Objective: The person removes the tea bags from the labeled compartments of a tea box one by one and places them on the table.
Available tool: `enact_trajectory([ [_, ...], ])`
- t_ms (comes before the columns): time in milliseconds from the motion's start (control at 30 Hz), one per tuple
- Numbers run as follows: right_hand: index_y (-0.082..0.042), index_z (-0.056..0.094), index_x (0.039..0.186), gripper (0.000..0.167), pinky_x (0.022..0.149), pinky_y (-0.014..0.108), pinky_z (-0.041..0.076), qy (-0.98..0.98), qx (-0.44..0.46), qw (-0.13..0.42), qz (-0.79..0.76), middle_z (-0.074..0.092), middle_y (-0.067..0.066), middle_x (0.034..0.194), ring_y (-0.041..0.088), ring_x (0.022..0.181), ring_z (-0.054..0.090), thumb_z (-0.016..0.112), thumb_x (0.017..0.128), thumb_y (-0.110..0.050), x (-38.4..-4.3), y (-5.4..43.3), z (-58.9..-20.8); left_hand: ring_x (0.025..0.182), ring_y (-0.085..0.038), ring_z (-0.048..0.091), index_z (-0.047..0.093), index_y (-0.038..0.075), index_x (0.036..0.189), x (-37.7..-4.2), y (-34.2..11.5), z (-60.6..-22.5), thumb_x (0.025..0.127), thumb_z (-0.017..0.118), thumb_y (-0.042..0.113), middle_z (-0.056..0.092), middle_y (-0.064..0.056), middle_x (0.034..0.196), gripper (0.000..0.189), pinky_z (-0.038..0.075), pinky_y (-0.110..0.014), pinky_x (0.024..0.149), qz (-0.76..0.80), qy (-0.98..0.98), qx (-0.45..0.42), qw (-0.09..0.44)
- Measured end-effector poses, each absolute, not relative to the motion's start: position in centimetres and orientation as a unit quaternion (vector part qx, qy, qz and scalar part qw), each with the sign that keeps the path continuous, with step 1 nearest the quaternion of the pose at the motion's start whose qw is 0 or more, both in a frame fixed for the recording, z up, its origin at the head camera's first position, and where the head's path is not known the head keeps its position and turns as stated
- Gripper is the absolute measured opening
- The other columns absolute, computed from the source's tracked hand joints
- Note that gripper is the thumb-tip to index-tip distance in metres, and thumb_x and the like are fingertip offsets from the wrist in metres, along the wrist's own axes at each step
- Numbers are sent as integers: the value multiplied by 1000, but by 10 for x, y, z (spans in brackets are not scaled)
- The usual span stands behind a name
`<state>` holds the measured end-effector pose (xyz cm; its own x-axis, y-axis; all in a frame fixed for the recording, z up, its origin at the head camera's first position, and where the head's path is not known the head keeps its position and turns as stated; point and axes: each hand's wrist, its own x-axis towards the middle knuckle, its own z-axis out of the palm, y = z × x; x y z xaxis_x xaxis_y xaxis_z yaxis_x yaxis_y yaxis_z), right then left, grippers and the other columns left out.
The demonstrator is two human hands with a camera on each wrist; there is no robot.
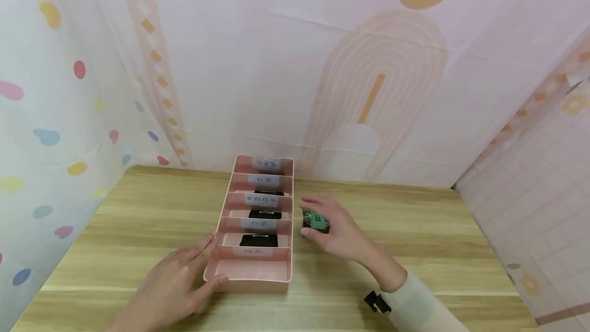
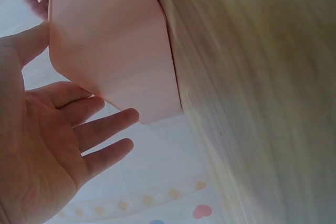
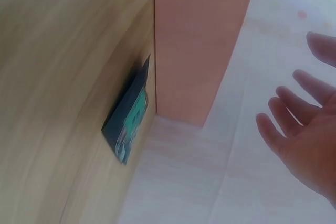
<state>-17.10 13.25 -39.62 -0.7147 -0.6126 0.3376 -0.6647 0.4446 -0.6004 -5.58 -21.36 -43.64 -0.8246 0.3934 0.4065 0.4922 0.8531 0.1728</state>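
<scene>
A long pink divider box (image 1: 262, 286) stands on the table, its several compartments marked with white handwritten labels (image 1: 260, 225). My left hand (image 1: 170, 286) is at the near left corner, thumb on the front rim and fingers extended along the side. In the left wrist view those fingers are spread and fairly straight beside the box wall (image 2: 115, 40). To the right of the box lies a small black packet (image 3: 126, 121) with a green label. Over it reaches my right hand (image 1: 343, 232), thumb and fingers apart; in the right wrist view the hand is raised clear of the packet.
Black packets (image 1: 259, 240) show in the middle compartments, while the nearest one shows its pink floor. The wood-grain table (image 1: 405, 219) extends to both sides of the box. Patterned cloth (image 1: 258, 65) hangs behind and at both sides.
</scene>
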Motion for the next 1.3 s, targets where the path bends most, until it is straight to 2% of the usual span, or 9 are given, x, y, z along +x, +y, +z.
enact_trajectory([
  [267, -9, 65, 143, 53, 116, 58, 39, -847, 415, 31, 331, 54, 9, 155, 32, 142, 47, 79, 93, -18, -163, 117, -395, 113, -31, 71, 66, 1, 140, -55, -214, -438, 95, 73, 52, 63, -16, 145, 68, 58, -54, 90, -134, -945, -233, 186],
  [433, -8, 64, 144, 53, 118, 59, 37, -855, 427, 24, 294, 53, 8, 156, 35, 144, 45, 77, 95, -24, -158, 109, -396, 114, -31, 71, 66, 1, 140, -55, -214, -439, 95, 72, 52, 62, -15, 145, 69, 58, -54, 91, -132, -948, -230, 179],
  [600, -7, 66, 141, 51, 120, 60, 34, -855, 436, 15, 281, 54, 9, 155, 36, 146, 43, 76, 94, -22, -154, 99, -397, 114, -32, 71, 66, 1, 140, -55, -214, -439, 95, 73, 52, 63, -15, 145, 68, 59, -54, 91, -132, -948, -229, 176],
  [900, -6, 69, 138, 44, 120, 48, 37, -847, 461, 0, 265, 57, 8, 151, 22, 143, 45, 74, 98, -26, -150, 77, -406, 115, -32, 71, 65, 1, 141, -55, -214, -439, 95, 73, 52, 62, -15, 146, 69, 59, -54, 90, -133, -946, -231, 182],
  [1067, -7, 68, 138, 44, 123, 48, 33, -856, 444, -35, 265, 55, 5, 153, 25, 148, 42, 71, 100, -29, -146, 68, -409, 115, -32, 70, 64, 1, 142, -54, -214, -437, 95, 72, 52, 62, -14, 146, 69, 58, -54, 91, -132, -948, -229, 177],
  [1200, -5, 69, 134, 40, 123, 42, 34, -856, 450, -30, 252, 60, 6, 146, 23, 143, 48, 71, 101, -28, -145, 61, -414, 115, -32, 70, 65, 0, 141, -54, -214, -437, 95, 73, 51, 63, -15, 145, 69, 58, -54, 91, -134, -950, -224, 170],
  [1300, -5, 70, 130, 36, 118, 34, 40, -852, 464, -18, 243, 64, 5, 138, 18, 135, 54, 70, 101, -26, -147, 57, -419, 114, -32, 71, 64, 0, 141, -54, -213, -437, 95, 73, 51, 63, -16, 144, 69, 59, -54, 90, -137, -950, -224, 171],
])
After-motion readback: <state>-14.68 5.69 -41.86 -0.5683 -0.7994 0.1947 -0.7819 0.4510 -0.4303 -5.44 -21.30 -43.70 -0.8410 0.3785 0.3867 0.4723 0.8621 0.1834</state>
